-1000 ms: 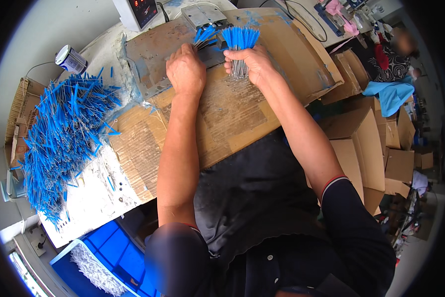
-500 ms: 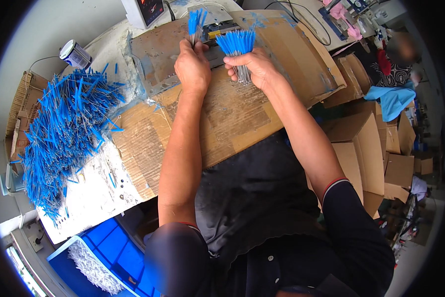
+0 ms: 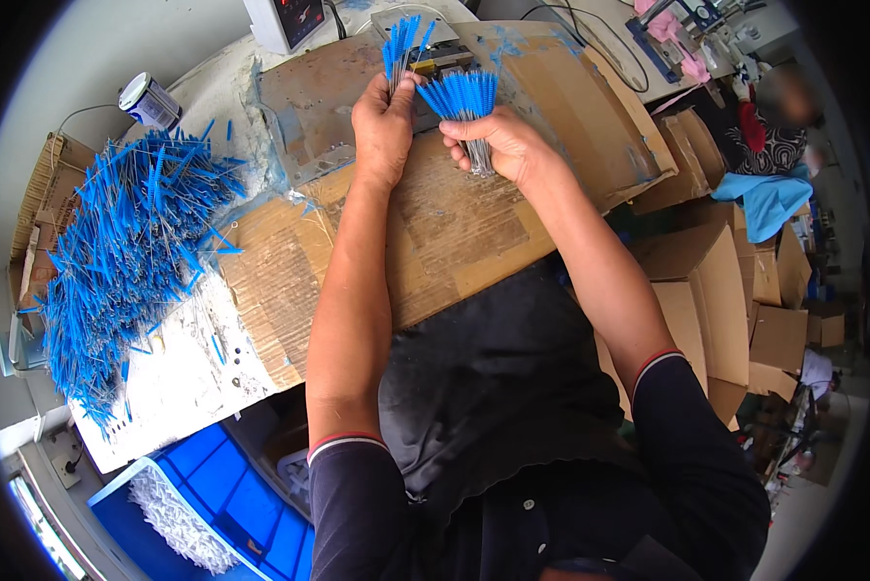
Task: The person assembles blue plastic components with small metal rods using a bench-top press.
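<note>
My left hand [image 3: 383, 131] is closed round a small bunch of thin wire brushes [image 3: 397, 50] with blue bristles pointing up. One brush there leans away to the right of the others. Beside it, my right hand [image 3: 504, 145] grips a thicker, fanned bunch of the same wire brushes [image 3: 466, 95], its bare metal stems sticking out below the fingers. The left thumb and fingertips are close to this right bunch; whether they touch it I cannot tell. A large heap of loose blue wire brushes [image 3: 135, 242] covers the left side of the table.
Cardboard [image 3: 454, 242] covers the tabletop, with a metal plate [image 3: 323, 102] and a small machine [image 3: 440, 56] behind my hands. A tin can [image 3: 149, 101] stands far left. Below the table is a blue bin [image 3: 231, 484]. Open cardboard boxes [image 3: 696, 290] and another person are at right.
My left hand has shifted a little right, nearer the right bunch, and one brush in it now leans out. My right hand has come slightly lower.
</note>
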Tool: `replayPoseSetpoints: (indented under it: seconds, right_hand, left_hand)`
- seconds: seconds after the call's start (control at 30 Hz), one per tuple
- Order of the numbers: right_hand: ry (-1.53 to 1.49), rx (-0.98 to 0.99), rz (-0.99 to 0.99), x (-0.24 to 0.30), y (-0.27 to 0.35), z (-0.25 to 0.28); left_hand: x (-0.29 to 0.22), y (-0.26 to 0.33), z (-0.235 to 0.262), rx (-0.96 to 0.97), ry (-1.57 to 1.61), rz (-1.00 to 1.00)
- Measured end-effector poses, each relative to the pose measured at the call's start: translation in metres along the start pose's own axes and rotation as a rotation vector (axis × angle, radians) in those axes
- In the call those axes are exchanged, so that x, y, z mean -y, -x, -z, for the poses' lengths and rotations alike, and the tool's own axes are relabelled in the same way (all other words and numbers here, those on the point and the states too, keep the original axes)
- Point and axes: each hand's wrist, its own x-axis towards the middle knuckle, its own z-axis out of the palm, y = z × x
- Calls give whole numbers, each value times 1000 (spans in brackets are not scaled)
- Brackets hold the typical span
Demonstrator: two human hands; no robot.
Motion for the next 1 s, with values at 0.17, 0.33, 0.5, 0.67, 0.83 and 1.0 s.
replayPoseSetpoints:
  seconds: [0.17, 0.33, 0.5, 0.67, 0.83, 1.0]
  right_hand:
    - [-120, 33, 43, -6, 1, 4]
    - [-69, -68, 173, -6, 3, -2]
    - [-5, -290, 284, -1, -14, -3]
    - [11, -362, 283, -2, -22, -10]
    - [33, -404, 290, -4, -24, -12]
    - [31, -399, 287, -3, -24, -15]
  left_hand:
    - [3, -1, -1, -75, -332, -93]
    - [-1, 3, -5, -213, -478, -134]
    - [-11, 2, 1, -399, -442, -103]
    - [-5, 2, 0, -406, -503, -101]
    - [3, 0, 2, -457, -646, -163]
    - [7, -2, 1, -529, -871, -200]
